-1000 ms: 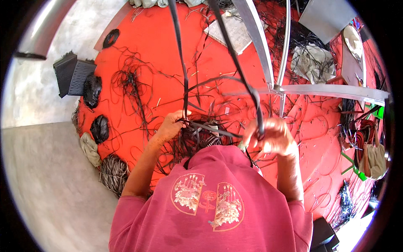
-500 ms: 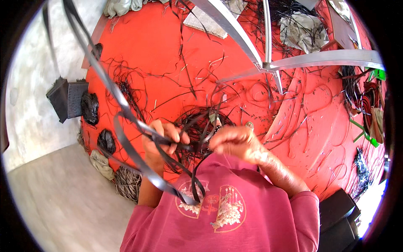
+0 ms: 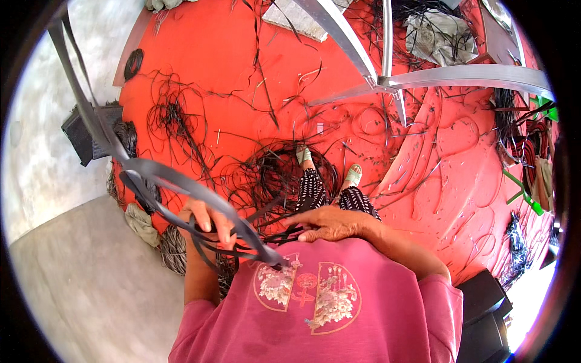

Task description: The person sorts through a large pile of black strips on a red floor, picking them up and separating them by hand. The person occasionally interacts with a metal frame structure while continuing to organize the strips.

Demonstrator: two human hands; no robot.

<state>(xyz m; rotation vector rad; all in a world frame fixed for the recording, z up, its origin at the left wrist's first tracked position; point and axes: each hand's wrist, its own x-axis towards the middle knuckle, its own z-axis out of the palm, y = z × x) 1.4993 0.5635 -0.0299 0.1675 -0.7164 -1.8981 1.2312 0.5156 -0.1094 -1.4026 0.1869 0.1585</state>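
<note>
Black strips (image 3: 172, 175) cross left hand (image 3: 206, 218), hiding part of its fingers; strips' upper run blurred, cut off upper left; right hand (image 3: 330, 222): cannot tell whether its fingers pinch a strip; metal frame (image 3: 469, 77) cut off by top edge; magenta shirt (image 3: 387, 290) hides upper trousers (image 3: 310, 192), itself cut off below, as is black box-like object (image 3: 481, 302).

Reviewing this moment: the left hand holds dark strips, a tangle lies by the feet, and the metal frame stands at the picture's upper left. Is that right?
Not quite: in the head view, the metal frame stands at the upper right, not the upper left. The rest holds: the left hand holds dark strips, and a tangle lies by the feet.
</note>
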